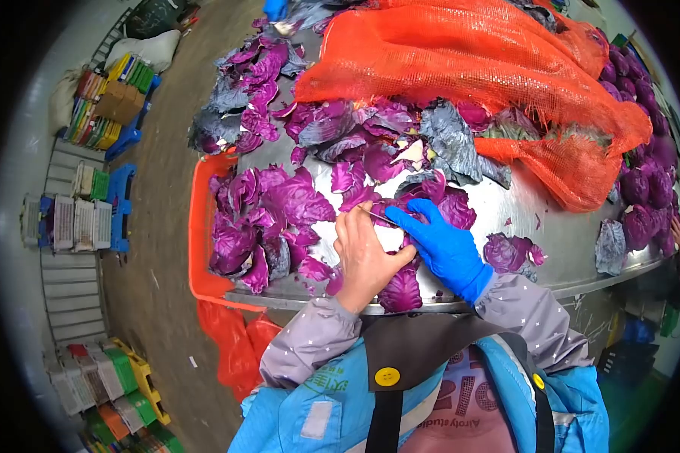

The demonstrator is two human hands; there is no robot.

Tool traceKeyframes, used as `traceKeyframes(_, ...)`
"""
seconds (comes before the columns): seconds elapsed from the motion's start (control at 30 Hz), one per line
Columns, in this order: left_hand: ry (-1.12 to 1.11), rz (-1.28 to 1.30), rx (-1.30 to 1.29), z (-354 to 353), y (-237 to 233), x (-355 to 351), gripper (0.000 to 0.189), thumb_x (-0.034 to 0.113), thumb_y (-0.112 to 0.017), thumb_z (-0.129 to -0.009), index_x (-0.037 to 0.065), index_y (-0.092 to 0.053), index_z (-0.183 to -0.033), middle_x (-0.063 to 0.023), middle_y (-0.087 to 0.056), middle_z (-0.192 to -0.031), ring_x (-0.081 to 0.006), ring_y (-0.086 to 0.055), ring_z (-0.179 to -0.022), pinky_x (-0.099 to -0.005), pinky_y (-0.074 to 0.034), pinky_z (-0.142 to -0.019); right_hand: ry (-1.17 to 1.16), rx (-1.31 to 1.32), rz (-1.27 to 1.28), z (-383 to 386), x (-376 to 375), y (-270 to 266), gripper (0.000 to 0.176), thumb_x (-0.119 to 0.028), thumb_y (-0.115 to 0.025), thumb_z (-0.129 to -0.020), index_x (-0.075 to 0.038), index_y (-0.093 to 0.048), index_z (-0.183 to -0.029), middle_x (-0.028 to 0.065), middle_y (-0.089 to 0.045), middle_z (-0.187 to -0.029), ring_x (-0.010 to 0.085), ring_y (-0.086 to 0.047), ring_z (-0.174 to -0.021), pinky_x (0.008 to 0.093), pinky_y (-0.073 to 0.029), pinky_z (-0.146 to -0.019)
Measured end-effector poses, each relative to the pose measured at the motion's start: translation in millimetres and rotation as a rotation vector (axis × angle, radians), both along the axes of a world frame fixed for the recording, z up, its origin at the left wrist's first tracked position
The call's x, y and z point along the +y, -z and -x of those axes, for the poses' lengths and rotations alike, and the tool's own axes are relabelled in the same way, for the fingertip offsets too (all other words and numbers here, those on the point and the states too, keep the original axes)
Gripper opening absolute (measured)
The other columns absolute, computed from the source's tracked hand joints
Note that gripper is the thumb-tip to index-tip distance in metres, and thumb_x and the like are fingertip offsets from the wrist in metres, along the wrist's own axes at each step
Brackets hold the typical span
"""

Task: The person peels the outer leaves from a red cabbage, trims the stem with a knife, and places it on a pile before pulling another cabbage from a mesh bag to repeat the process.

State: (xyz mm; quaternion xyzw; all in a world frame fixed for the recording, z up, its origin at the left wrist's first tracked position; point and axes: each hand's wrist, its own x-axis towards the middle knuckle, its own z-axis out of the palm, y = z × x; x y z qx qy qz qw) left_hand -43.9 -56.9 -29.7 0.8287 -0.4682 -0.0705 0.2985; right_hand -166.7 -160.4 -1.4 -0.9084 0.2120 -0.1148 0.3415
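My bare left hand [364, 255] rests on a purple cabbage [402, 290] at the table's near edge, its thumb and fingers curved round the leaves. Close beside it on the right, my right hand [449, 249] wears a blue glove. A thin knife blade [378, 217] shows between the two hands; its handle is hidden in the gloved hand. Loose purple cabbage leaves [302, 198] lie to the left of my hands, and darker outer leaves [449, 143] lie beyond them. Some cut leaves [508, 252] sit to the right of the glove.
A red mesh sack [461, 57] spreads across the far side of the metal table [567, 253]. An orange crate [199, 226] holds leaves at the left edge. Whole purple cabbages [638, 185] are heaped at right, near another person's hand [678, 232]. Another blue glove [276, 9] shows at the top.
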Motion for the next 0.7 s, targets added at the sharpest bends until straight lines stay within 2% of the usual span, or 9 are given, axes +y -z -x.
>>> traceKeyframes(0.13,-0.014,0.006,-0.006,2.4,0.3,-5.9,0.086,0.035,-0.078,-0.057,-0.005,-0.039,-0.123,-0.0168,-0.042,-0.119,-0.0352,-0.036,-0.115,-0.0511,-0.034,-0.09,0.048,0.128,-0.059,-14.0,-3.6,1.5,0.054,-0.009,-0.052,-0.082,-0.025,-0.045,-0.133,0.0109,-0.049,-0.118,0.0318,-0.063,-0.084,0.0395,-0.052,-0.062)
traceKeyframes(0.27,-0.017,0.027,-0.03,4.5,2.4,-5.1,0.089,0.036,-0.078,-0.057,-0.005,-0.038,-0.125,-0.0167,-0.041,-0.121,-0.0359,-0.035,-0.117,-0.051,-0.033,-0.091,0.044,0.031,-0.002,-16.1,-13.7,6.7,0.048,-0.011,-0.051,-0.084,-0.022,-0.047,-0.13,0.011,-0.051,-0.115,0.0309,-0.064,-0.083,0.0391,-0.052,-0.064)
traceKeyframes(0.37,0.034,0.048,-0.055,15.1,-8.1,1.1,0.087,0.034,-0.08,-0.057,-0.004,-0.039,-0.124,-0.0184,-0.044,-0.119,-0.0373,-0.037,-0.114,-0.0491,-0.031,-0.096,0.1,0.131,-0.175,-12.1,-46.6,11.9,0.048,-0.013,-0.056,-0.084,-0.019,-0.048,-0.131,0.0151,-0.052,-0.126,0.0295,-0.06,-0.101,0.0353,-0.052,-0.077)
traceKeyframes(0.4,0.039,0.047,-0.057,13.3,-6.7,1.0,0.087,0.034,-0.08,-0.057,-0.004,-0.039,-0.124,-0.0184,-0.044,-0.119,-0.0373,-0.037,-0.114,-0.0491,-0.031,-0.096,0.105,0.128,-0.176,-11.7,-43.7,8.6,0.048,-0.013,-0.056,-0.084,-0.019,-0.048,-0.131,0.0151,-0.052,-0.126,0.0295,-0.06,-0.101,0.0353,-0.052,-0.077)
traceKeyframes(0.47,0.019,0.078,-0.052,11.2,-0.6,1.5,0.087,0.033,-0.08,-0.057,-0.004,-0.039,-0.124,-0.0184,-0.043,-0.12,-0.0378,-0.036,-0.115,-0.0495,-0.03,-0.097,-0.066,-0.004,-0.127,-9.1,-29.2,2.8,0.049,-0.025,-0.062,-0.083,-0.018,-0.049,-0.13,0.0163,-0.051,-0.127,0.0313,-0.057,-0.108,0.0377,-0.048,-0.086)
traceKeyframes(0.5,0.027,0.059,-0.045,7.8,0.5,2.2,0.088,0.033,-0.08,-0.057,-0.004,-0.039,-0.124,-0.0183,-0.043,-0.121,-0.0383,-0.036,-0.117,-0.0498,-0.029,-0.098,-0.036,0.0,-0.192,-10.2,-20.9,-5.0,0.057,-0.035,-0.068,-0.078,-0.015,-0.05,-0.128,0.0169,-0.053,-0.121,0.0324,-0.053,-0.112,0.0397,-0.044,-0.092)
traceKeyframes(0.6,0.062,0.085,-0.055,6.3,0.0,4.1,0.089,0.034,-0.081,-0.057,-0.004,-0.038,-0.125,-0.0185,-0.043,-0.122,-0.0386,-0.035,-0.117,-0.0494,-0.029,-0.099,0.067,-0.049,-0.382,-17.7,-25.1,15.1,0.06,-0.038,-0.072,-0.075,-0.013,-0.052,-0.125,0.0186,-0.053,-0.118,0.0335,-0.05,-0.116,0.0405,-0.042,-0.094)
traceKeyframes(0.63,0.054,0.084,-0.026,6.5,1.1,4.4,0.091,0.035,-0.081,-0.056,-0.004,-0.038,-0.126,-0.0184,-0.042,-0.123,-0.0387,-0.034,-0.118,-0.0491,-0.028,-0.1,0.007,-0.099,-0.178,-19.3,-26.6,19.5,0.052,-0.034,-0.071,-0.076,-0.01,-0.054,-0.12,0.0164,-0.056,-0.115,0.0325,-0.055,-0.109,0.0392,-0.045,-0.089)
traceKeyframes(0.7,0.058,0.07,-0.018,7.2,0.9,7.6,0.091,0.036,-0.081,-0.056,-0.004,-0.038,-0.126,-0.0183,-0.042,-0.124,-0.0389,-0.033,-0.119,-0.0492,-0.027,-0.101,0.056,-0.063,-0.156,-22.7,-33.5,25.6,0.046,-0.032,-0.07,-0.078,-0.011,-0.056,-0.116,0.0143,-0.058,-0.112,0.0318,-0.057,-0.104,0.0382,-0.047,-0.085)
